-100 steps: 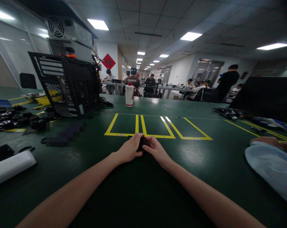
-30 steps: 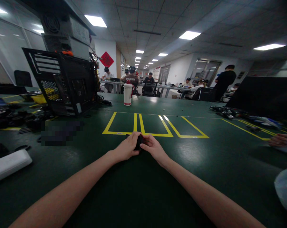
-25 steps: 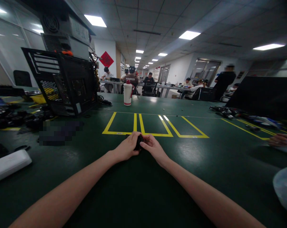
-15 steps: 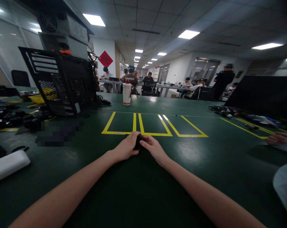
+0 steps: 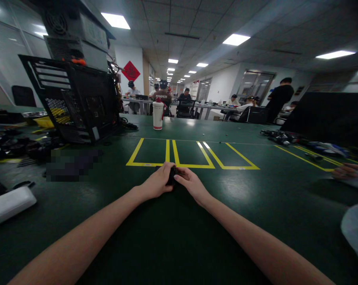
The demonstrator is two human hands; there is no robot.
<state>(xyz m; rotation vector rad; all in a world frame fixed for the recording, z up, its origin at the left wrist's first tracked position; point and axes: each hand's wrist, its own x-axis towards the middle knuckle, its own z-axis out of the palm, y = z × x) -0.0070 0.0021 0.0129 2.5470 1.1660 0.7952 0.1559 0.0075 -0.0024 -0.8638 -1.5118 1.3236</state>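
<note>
Just in front of the yellow-taped frames, my left hand (image 5: pixel 159 180) is closed around a small black object (image 5: pixel 171 177). Its kind is hard to make out, since my fingers cover most of it. From the other side my right hand (image 5: pixel 189 182) pinches the same object, thumb and fingertips against its right edge. Both forearms reach in from the bottom corners over the dark green tabletop (image 5: pixel 167 237).
Left stands a black computer case (image 5: pixel 78 103) with stacked hardware on top; a white bar-shaped object (image 5: pixel 11 206) lies nearer. Ahead are a white cup (image 5: pixel 158 115) and yellow tape outlines (image 5: pixel 193 166). On the right, another person's hand (image 5: pixel 346 171) rests near cables (image 5: pixel 281 137).
The view has shifted very slightly. Both hands keep the same hold on the black object, with no clear movement of it.
</note>
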